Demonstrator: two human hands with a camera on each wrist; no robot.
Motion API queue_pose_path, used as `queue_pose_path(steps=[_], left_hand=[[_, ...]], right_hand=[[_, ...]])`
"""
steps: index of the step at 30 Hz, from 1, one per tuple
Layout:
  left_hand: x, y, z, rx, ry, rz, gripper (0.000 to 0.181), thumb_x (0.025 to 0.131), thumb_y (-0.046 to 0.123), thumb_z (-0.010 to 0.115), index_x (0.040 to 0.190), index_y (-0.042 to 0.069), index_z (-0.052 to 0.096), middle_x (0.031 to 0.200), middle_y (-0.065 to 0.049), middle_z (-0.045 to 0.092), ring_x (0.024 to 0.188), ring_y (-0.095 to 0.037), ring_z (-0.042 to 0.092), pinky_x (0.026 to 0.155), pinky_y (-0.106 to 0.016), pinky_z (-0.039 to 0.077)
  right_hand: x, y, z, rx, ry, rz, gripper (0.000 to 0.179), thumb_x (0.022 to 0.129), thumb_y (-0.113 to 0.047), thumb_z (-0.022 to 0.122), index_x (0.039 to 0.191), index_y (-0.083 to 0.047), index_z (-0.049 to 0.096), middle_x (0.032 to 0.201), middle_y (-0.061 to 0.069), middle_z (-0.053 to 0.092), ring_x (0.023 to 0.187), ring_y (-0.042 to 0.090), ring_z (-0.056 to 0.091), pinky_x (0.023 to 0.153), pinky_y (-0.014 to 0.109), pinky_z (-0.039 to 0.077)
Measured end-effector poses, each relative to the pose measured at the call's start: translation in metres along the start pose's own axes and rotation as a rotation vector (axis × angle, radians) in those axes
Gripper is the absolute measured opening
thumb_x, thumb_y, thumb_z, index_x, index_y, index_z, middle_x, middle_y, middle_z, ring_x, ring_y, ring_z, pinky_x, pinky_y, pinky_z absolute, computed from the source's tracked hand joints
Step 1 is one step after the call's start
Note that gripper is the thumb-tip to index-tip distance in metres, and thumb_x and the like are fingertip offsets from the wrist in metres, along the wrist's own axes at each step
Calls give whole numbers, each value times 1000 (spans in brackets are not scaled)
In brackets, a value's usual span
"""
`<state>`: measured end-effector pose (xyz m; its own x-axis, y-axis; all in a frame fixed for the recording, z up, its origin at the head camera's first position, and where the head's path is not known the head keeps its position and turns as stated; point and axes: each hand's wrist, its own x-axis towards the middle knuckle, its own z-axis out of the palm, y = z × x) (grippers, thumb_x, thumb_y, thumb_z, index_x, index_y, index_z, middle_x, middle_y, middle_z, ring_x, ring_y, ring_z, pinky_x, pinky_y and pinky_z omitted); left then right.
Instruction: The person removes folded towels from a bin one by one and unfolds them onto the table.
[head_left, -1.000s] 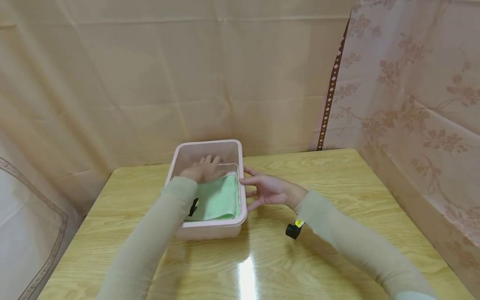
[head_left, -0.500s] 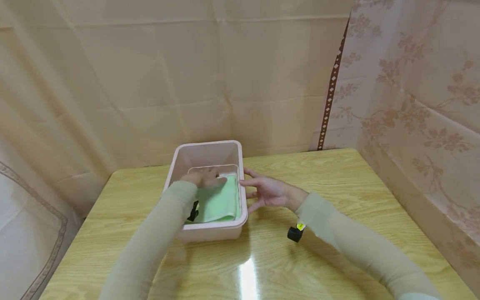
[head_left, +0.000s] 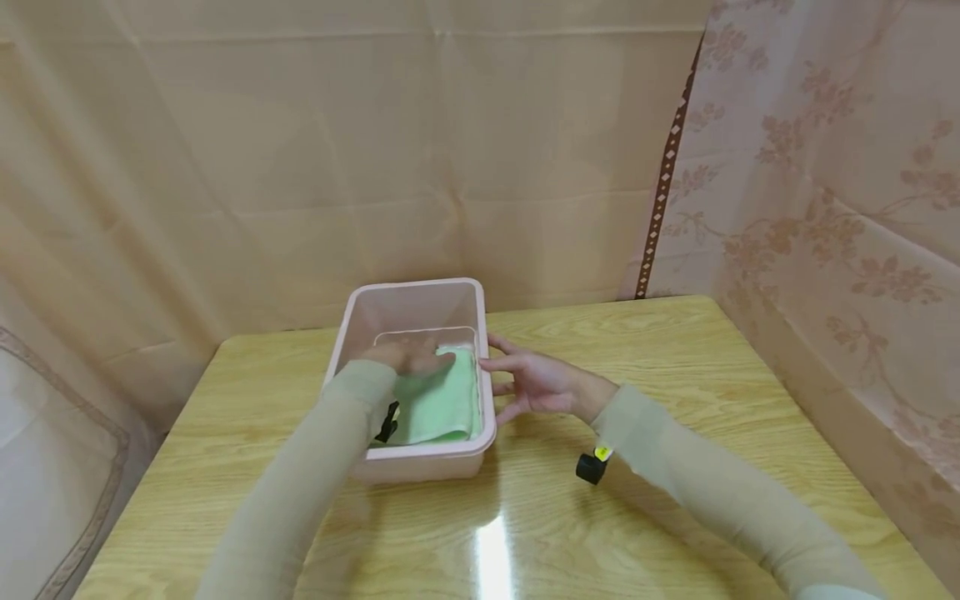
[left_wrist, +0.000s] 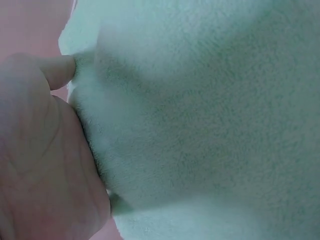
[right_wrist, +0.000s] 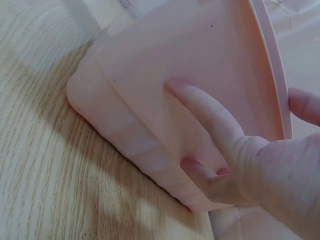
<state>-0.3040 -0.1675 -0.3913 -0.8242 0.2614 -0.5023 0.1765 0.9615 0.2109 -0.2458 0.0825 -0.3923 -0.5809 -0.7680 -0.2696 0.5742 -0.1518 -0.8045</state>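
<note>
A pale pink plastic bin (head_left: 480,312) stands on the wooden table, with a folded light green towel (head_left: 442,404) lying inside. My left hand (head_left: 401,358) is down in the bin, at the towel's far left part. In the left wrist view its thumb touches the edge of the towel (left_wrist: 200,125); the other fingers are mostly hidden. Spread and fairly straight, the fingers of my right hand (head_left: 543,383) rest against the bin's right outer wall. In the right wrist view the fingertips touch the wall (right_wrist: 150,65), while the thumb meets the rim.
Wood-grain table (head_left: 645,350) surrounds the bin. A beige curtain (head_left: 360,167) hangs close behind the table, and a flowered cloth (head_left: 847,208) at its right. A black wrist camera (head_left: 591,468) hangs under the right sleeve.
My left hand has come down lower into the bin; its spread fingers showed clearly at first and are now largely out of sight. The right hand has stayed against the bin wall.
</note>
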Motion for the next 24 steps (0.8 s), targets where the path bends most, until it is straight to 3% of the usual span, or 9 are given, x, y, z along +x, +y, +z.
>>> queue_pose_path(steps=[7, 13, 24], left_hand=[[-18, 11, -5, -2, -8, -48, 82, 102, 67, 24, 165, 16, 10, 169, -13, 8, 153, -38, 10, 119, -61, 9], [-21, 9, -6, 18, 8, -37, 83, 102, 67, 21, 164, 14, 5, 169, -11, 7, 154, -36, 10, 121, -56, 10], [-21, 11, -8, 1, 35, -42, 84, 102, 69, 23, 164, 16, 4, 169, -14, 10, 152, -39, 13, 119, -60, 13]], right_hand=[[-1, 1, -1, -10, -11, 0, 69, 106, -18, 47, 162, -37, 11, 165, 17, 13, 147, 46, 24, 84, 59, 55], [0, -1, 0, -16, -14, 5, 69, 106, -18, 48, 162, -37, 11, 166, 16, 12, 147, 46, 24, 84, 59, 55], [-2, -2, 1, -21, -11, 10, 69, 107, -19, 48, 162, -38, 10, 166, 15, 13, 147, 45, 24, 86, 60, 54]])
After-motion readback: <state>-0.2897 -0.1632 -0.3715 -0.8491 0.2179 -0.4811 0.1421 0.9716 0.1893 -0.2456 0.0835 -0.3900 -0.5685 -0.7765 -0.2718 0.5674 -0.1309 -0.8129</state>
